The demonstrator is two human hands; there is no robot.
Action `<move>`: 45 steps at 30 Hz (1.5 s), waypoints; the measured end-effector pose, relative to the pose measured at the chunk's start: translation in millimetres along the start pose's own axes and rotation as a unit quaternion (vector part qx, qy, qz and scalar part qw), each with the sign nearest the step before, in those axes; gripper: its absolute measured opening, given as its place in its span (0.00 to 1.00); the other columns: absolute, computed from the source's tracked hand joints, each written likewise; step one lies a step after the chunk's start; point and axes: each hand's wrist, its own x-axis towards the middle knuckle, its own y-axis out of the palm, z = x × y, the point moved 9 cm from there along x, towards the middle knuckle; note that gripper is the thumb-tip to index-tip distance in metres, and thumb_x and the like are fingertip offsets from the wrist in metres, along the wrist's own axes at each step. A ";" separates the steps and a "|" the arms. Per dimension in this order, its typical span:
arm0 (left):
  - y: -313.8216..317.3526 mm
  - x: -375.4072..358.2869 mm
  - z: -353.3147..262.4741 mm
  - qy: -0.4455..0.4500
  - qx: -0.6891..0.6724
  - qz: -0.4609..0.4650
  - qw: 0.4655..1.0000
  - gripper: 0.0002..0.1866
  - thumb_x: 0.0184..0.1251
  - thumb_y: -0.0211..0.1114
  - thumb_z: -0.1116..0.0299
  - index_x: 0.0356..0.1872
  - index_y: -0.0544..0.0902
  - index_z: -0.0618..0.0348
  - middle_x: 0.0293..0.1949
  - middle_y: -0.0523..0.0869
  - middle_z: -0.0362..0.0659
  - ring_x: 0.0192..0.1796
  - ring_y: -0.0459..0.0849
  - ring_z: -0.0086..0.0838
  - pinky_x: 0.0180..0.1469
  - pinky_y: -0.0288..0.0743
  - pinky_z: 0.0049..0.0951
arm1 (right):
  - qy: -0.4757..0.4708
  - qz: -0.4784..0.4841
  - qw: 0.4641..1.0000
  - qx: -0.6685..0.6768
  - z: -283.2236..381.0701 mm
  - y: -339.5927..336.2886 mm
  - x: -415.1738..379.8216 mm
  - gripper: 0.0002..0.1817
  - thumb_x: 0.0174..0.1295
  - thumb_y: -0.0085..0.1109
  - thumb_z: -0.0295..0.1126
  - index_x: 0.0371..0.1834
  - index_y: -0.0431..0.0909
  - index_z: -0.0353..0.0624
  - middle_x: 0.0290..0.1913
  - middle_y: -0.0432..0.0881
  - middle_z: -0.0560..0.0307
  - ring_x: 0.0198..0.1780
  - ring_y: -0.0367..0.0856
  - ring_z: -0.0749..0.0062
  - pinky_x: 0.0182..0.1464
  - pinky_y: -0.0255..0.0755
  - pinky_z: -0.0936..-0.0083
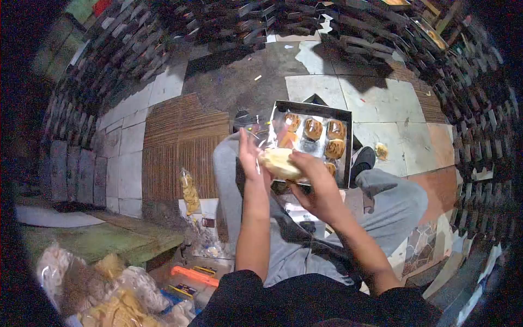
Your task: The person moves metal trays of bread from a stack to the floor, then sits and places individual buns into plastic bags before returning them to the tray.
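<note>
A pale cream bun (281, 163) is between my two hands, above the near left part of an open box (350, 150). My right hand (314, 175) is closed round its right end, fingers over the top and thumb below. My left hand (251, 159) supports the left end and holds a clear plastic bag (266, 134), which sticks up above the bun. In the box sit several brown-striped buns (313, 128), spaced apart on a light lining. The box's near left corner is hidden behind my hands.
My crossed legs (389, 199) flank the box. On the floor to the left stands a clear bag of yellowish pieces (189, 192). An orange-handled tool (194, 276) and stuffed plastic bags (122, 294) lie at lower left. A small wrapped item (381, 151) is beside my right shoe (364, 159).
</note>
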 end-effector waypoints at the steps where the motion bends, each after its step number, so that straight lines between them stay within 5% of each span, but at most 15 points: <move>1: 1.5 0.4 5.8 -0.020 -0.029 0.018 0.999 0.39 0.73 0.57 0.36 0.71 0.64 0.57 0.67 0.73 0.66 0.62 0.80 0.65 0.60 0.80 0.64 | -0.018 0.019 1.000 0.014 0.4 14.3 -6.5 0.31 0.56 0.68 0.22 0.67 0.74 0.38 0.62 0.79 0.38 0.66 0.77 0.41 0.68 0.73 0.56; 5: 30.7 -26.9 18.5 -0.068 -0.134 0.102 0.983 0.34 0.76 0.52 0.35 0.64 0.73 0.55 0.63 0.80 0.55 0.59 0.84 0.57 0.60 0.81 0.56 | -0.052 0.013 0.998 -0.037 -2.3 26.9 -11.6 0.28 0.57 0.65 0.20 0.65 0.77 0.40 0.65 0.79 0.41 0.68 0.76 0.43 0.69 0.72 0.56; 12: -16.5 -10.7 36.1 -0.027 -0.021 -0.080 0.996 0.31 0.77 0.48 0.36 0.60 0.77 0.52 0.48 0.87 0.47 0.47 0.88 0.40 0.53 0.84 0.43 | 0.057 0.071 0.994 -0.065 -33.0 48.2 -15.9 0.28 0.58 0.65 0.19 0.65 0.78 0.40 0.64 0.80 0.44 0.70 0.76 0.46 0.68 0.73 0.58; 15: -2.2 -31.6 43.9 0.016 0.022 -0.163 0.986 0.30 0.79 0.49 0.39 0.60 0.78 0.56 0.49 0.87 0.43 0.48 0.88 0.34 0.54 0.82 0.36 | 0.059 0.049 0.995 -0.068 -35.0 44.7 -1.6 0.28 0.59 0.65 0.20 0.66 0.78 0.40 0.65 0.80 0.44 0.69 0.76 0.47 0.68 0.72 0.59; 23: -26.8 -10.5 61.6 0.050 0.176 -0.057 0.981 0.28 0.79 0.56 0.51 0.69 0.72 0.59 0.61 0.81 0.46 0.60 0.81 0.36 0.62 0.77 0.38 | 0.133 0.166 0.973 -0.091 -49.1 65.7 7.0 0.38 0.60 0.54 0.17 0.78 0.62 0.40 0.77 0.65 0.38 0.81 0.56 0.44 0.81 0.49 0.56; 25: -27.3 2.0 68.6 -0.068 -0.059 -0.024 0.996 0.31 0.78 0.56 0.48 0.69 0.72 0.63 0.61 0.82 0.53 0.57 0.85 0.45 0.63 0.79 0.46 | 0.126 0.176 0.976 -0.028 -36.5 57.8 3.7 0.30 0.64 0.55 0.19 0.72 0.71 0.38 0.72 0.73 0.39 0.76 0.67 0.47 0.77 0.59 0.59; 28: -14.9 -9.4 80.2 -0.065 -0.044 -0.020 0.997 0.31 0.78 0.55 0.47 0.70 0.71 0.62 0.62 0.82 0.53 0.59 0.84 0.45 0.63 0.79 0.49 | 0.277 0.077 0.947 0.141 -52.7 37.4 -19.3 0.13 0.68 0.64 0.32 0.51 0.84 0.38 0.42 0.88 0.49 0.45 0.88 0.55 0.49 0.79 0.62; 33: 14.7 -25.8 76.2 -0.094 -0.145 0.082 0.982 0.29 0.79 0.53 0.44 0.67 0.75 0.56 0.61 0.84 0.47 0.60 0.84 0.43 0.59 0.82 0.50 | 0.193 0.094 0.972 0.091 -41.4 29.2 -38.3 0.11 0.72 0.61 0.35 0.44 0.82 0.36 0.34 0.87 0.47 0.32 0.85 0.64 0.38 0.76 0.65; 35: 23.7 -37.2 30.1 -0.025 -0.062 0.072 0.995 0.31 0.78 0.51 0.39 0.66 0.76 0.52 0.61 0.84 0.48 0.60 0.85 0.43 0.52 0.85 0.53 | 0.137 0.487 0.763 0.403 14.5 61.7 -88.7 0.07 0.66 0.67 0.27 0.42 0.81 0.35 0.32 0.84 0.55 0.37 0.83 0.70 0.40 0.75 0.69; 36: 24.7 -40.6 17.0 -0.016 -0.051 0.061 0.997 0.31 0.78 0.51 0.39 0.67 0.76 0.51 0.62 0.83 0.49 0.61 0.84 0.44 0.52 0.85 0.54 | 0.243 0.551 0.647 0.468 15.2 60.3 -107.0 0.09 0.63 0.70 0.25 0.44 0.83 0.37 0.38 0.86 0.54 0.45 0.84 0.69 0.49 0.76 0.69; 37: 24.3 -41.9 5.1 -0.003 -0.043 0.051 0.998 0.31 0.78 0.51 0.38 0.68 0.75 0.50 0.62 0.83 0.49 0.61 0.84 0.45 0.51 0.85 0.55 | 0.233 0.554 0.648 0.468 14.3 65.4 -106.0 0.09 0.63 0.70 0.25 0.44 0.83 0.37 0.38 0.86 0.54 0.45 0.84 0.69 0.49 0.76 0.69; 38: 27.4 -49.3 -0.9 -0.017 -0.002 0.091 0.996 0.34 0.78 0.48 0.36 0.70 0.73 0.53 0.65 0.81 0.49 0.62 0.83 0.46 0.54 0.83 0.53 | 0.205 0.295 0.880 0.310 -23.2 51.8 -63.3 0.09 0.62 0.70 0.25 0.44 0.84 0.36 0.41 0.86 0.53 0.46 0.84 0.69 0.50 0.75 0.71; 39: 33.1 -65.6 -3.8 -0.010 0.003 0.088 0.996 0.34 0.78 0.48 0.36 0.70 0.73 0.53 0.65 0.81 0.49 0.62 0.83 0.46 0.54 0.83 0.53 | 0.150 -0.010 0.982 0.112 -31.1 3.8 -42.6 0.09 0.61 0.70 0.24 0.44 0.85 0.35 0.44 0.86 0.52 0.48 0.83 0.70 0.52 0.75 0.73; 43: 5.1 -136.0 -19.7 -0.012 0.133 -0.027 0.991 0.41 0.79 0.38 0.31 0.70 0.73 0.60 0.66 0.80 0.48 0.62 0.83 0.42 0.55 0.83 0.38 | 0.119 -0.021 0.972 0.200 -21.5 11.2 -13.8 0.07 0.61 0.70 0.23 0.41 0.86 0.34 0.46 0.86 0.50 0.45 0.83 0.71 0.50 0.76 0.74; 45: -30.8 -147.7 -43.1 -0.090 0.416 -0.044 0.904 0.35 0.81 0.45 0.38 0.66 0.77 0.60 0.65 0.81 0.49 0.60 0.84 0.39 0.53 0.82 0.35 | 0.100 -0.041 0.961 0.255 -38.6 29.3 -17.0 0.06 0.60 0.69 0.21 0.41 0.86 0.33 0.46 0.85 0.50 0.45 0.84 0.70 0.48 0.77 0.75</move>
